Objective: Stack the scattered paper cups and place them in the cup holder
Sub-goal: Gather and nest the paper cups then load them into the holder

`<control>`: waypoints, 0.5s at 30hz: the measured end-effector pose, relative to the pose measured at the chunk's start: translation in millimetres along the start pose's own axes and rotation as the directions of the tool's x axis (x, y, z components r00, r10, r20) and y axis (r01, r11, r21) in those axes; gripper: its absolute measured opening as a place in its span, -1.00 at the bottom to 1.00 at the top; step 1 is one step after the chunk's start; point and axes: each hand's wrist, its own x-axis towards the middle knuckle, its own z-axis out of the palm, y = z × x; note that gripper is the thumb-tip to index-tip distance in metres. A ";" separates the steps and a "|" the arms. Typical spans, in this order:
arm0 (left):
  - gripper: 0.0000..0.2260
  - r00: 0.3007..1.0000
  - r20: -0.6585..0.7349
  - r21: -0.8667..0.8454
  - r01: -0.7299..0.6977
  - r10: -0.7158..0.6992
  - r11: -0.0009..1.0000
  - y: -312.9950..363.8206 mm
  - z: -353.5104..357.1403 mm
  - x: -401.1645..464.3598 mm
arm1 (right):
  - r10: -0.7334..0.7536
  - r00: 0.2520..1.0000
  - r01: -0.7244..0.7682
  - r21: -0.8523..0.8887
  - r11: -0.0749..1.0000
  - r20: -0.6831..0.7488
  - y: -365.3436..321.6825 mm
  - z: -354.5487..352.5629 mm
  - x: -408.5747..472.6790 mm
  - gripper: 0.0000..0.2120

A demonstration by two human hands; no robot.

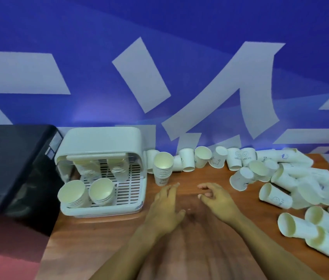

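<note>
Paper cups, white and printed, are lying scattered point(292, 190) across the right side of the brown wooden table point(119, 235), most of them tipped over with their long axes running roughly left to right and their open mouths facing left, toward the person. A nested upright stack of white paper cups point(162, 171) is standing just right of the white plastic cup holder point(103, 170), whose slotted tray is already carrying four stacks, two at the front and two further back under its raised lid.

Both hands are hovering over bare table between the stack and the scatter, and neither is holding anything. The left hand point(164, 207) is lying flat with fingers spread, its fingertips reaching toward the base of the upright stack and close to it, though motion blur is making it hard to say whether they are touching. The right hand point(217, 199) is loosely curled, half open, palm facing left.

The upright stack is lying directly ahead of the left hand, so that hand is looking better placed to grasp it and carry it left into the holder. The loose cups are lying well to the right, nearer the right hand.
</note>
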 end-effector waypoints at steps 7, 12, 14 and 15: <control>-0.26 0.992 0.117 0.185 0.023 -0.045 0.983 44.9 34.9 71.0 | 0.066 0.997 -0.066 -0.013 0.998 0.045 48.9 -61.3 42.2 -0.64; -0.29 0.990 0.071 0.144 0.114 -0.125 0.983 61.7 31.5 127.3 | 0.112 0.991 -0.111 -0.016 0.994 0.074 62.6 -79.3 82.2 -0.54; -0.29 0.987 0.053 0.123 0.145 -0.153 0.982 63.3 31.5 150.0 | 0.122 0.988 -0.120 -0.030 0.992 0.091 62.9 -83.2 101.0 -0.51; -0.29 0.986 0.039 0.104 0.155 -0.160 0.982 63.1 32.7 161.1 | 0.121 0.988 -0.118 -0.038 0.992 0.098 62.4 -83.6 110.4 -0.50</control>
